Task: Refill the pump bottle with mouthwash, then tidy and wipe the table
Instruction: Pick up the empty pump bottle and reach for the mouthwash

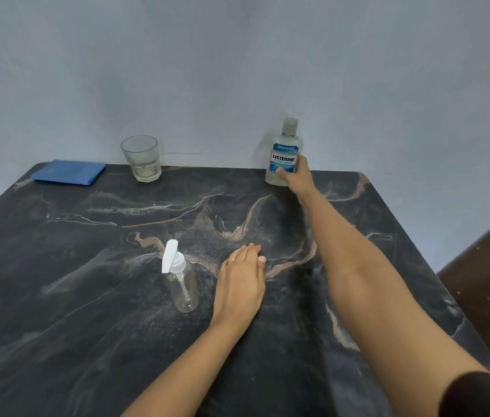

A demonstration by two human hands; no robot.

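Barely begun | right grip (297,176) curled round capped mouthwash bottle (284,145) at 1 o'clock | left grip (239,284) flat, holding nothing, on tabletop (87,296) | pump bottle (183,287) looks empty, cloth (69,172) at 11 o'clock unused

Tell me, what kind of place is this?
Probably a room at home: a dark marble-look table against a plain wall, with mouthwash, a glass and a folded blue cloth on it.

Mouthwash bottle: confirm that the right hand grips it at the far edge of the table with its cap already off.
Not quite. The cap is on the mouthwash bottle, not off, as the head view shows. The rest holds: the right hand grips it at the far edge of the table.
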